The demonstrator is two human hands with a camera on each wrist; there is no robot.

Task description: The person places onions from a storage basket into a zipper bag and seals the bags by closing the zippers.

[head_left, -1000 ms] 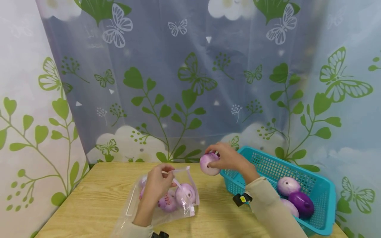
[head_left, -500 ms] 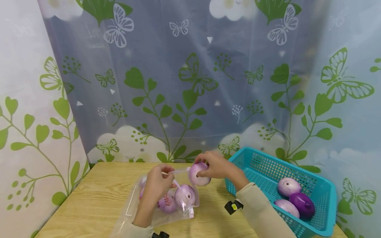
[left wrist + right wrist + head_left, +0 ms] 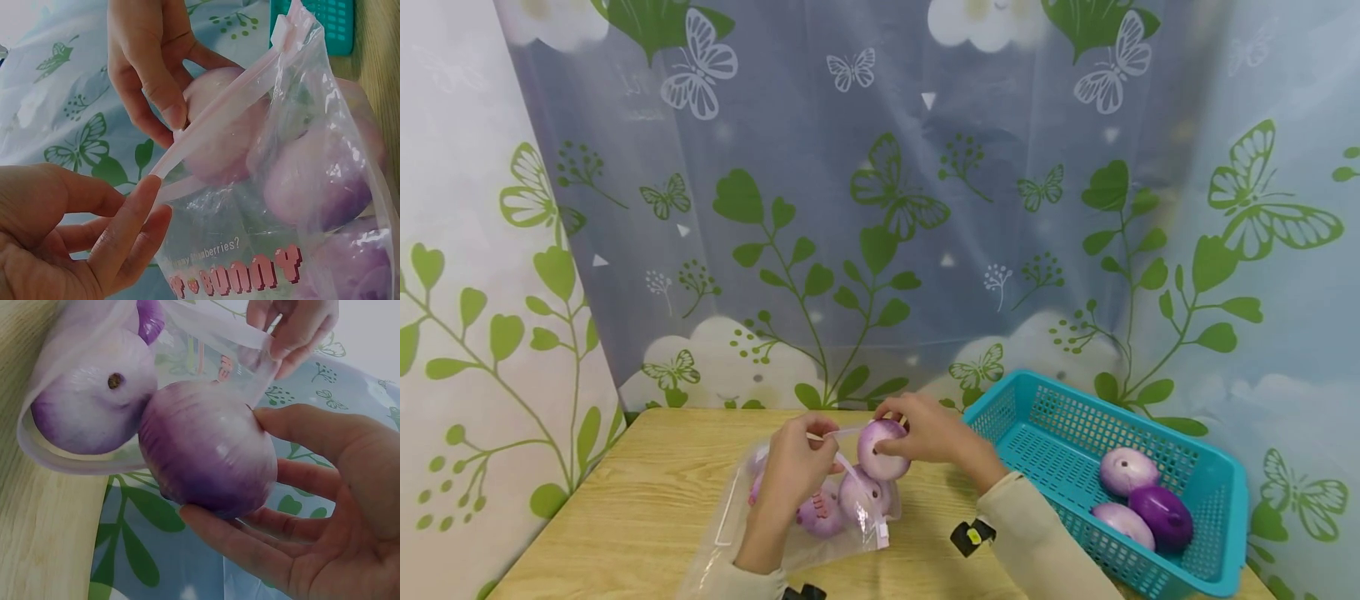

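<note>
My left hand (image 3: 800, 458) pinches the pink-edged rim of a clear zip bag (image 3: 212, 228) with red "BUNNY" lettering, keeping its mouth apart. Several pale purple onions lie inside, one (image 3: 94, 394) close to the opening. My right hand (image 3: 931, 429) grips another purple-white onion (image 3: 209, 450) between thumb and fingers, right at the bag's mouth. In the left wrist view this onion (image 3: 219, 125) shows partly behind the bag's pink edge. The bag's white slider (image 3: 882, 533) sits at its near right corner.
A turquoise basket (image 3: 1213, 467) stands at the right of the wooden table (image 3: 655, 467). It holds two pale onions (image 3: 1127, 471) and a dark purple, glossy round vegetable (image 3: 1161, 517). A patterned curtain (image 3: 820, 208) hangs behind the table.
My right hand has carried the onion left and down, from beside the basket to the bag's mouth. My left hand stays on the bag's rim.
</note>
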